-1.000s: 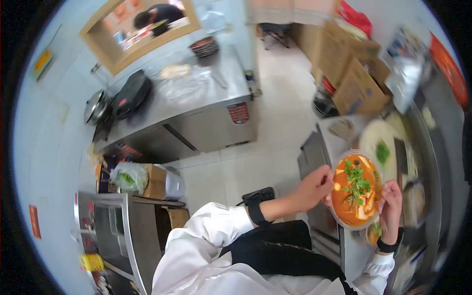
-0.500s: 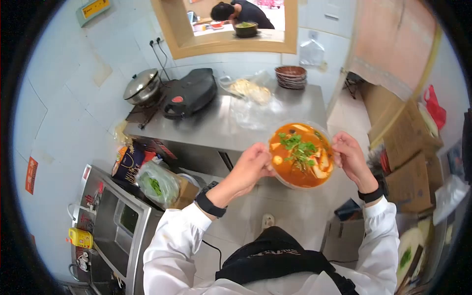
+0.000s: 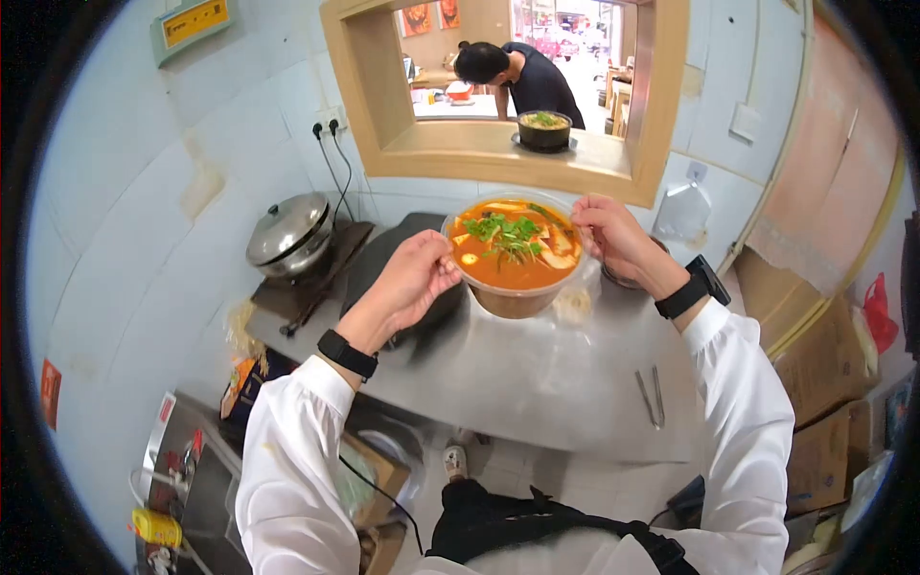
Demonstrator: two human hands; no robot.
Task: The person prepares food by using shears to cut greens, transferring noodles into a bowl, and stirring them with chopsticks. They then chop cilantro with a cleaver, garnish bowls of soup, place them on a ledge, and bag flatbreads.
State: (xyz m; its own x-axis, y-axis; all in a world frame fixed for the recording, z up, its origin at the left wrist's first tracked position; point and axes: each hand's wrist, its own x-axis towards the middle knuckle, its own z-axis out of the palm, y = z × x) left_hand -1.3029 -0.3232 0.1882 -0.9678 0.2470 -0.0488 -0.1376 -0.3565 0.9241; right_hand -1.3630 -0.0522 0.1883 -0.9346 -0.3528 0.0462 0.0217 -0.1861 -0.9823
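A clear round plastic bowl of red soup (image 3: 513,276), topped with green herbs, is held up level above the steel table. My left hand (image 3: 414,278) pinches its rim on the left side. On the right side of the rim, my right hand (image 3: 613,235) has its fingers closed. Behind the bowl and my left arm lies a black electric griddle (image 3: 393,273), partly covered. A plastic bag with pale flat pieces (image 3: 574,305) shows just below the bowl's right side. Stacked brown bowls (image 3: 621,278) are mostly hidden behind my right wrist.
Beyond the table is a wooden-framed hatch (image 3: 498,180), with a black bowl of food (image 3: 543,132) on its ledge and a person (image 3: 541,81) bending behind it. A lidded pot (image 3: 292,235) stands left; metal tongs (image 3: 652,398) lie on the steel table (image 3: 537,402). Cardboard boxes (image 3: 815,460) line the right.
The bowl of soup, with both hands on it, has moved forward from over the floor to above the table, nearer the hatch. The view has come closer to the hatch.
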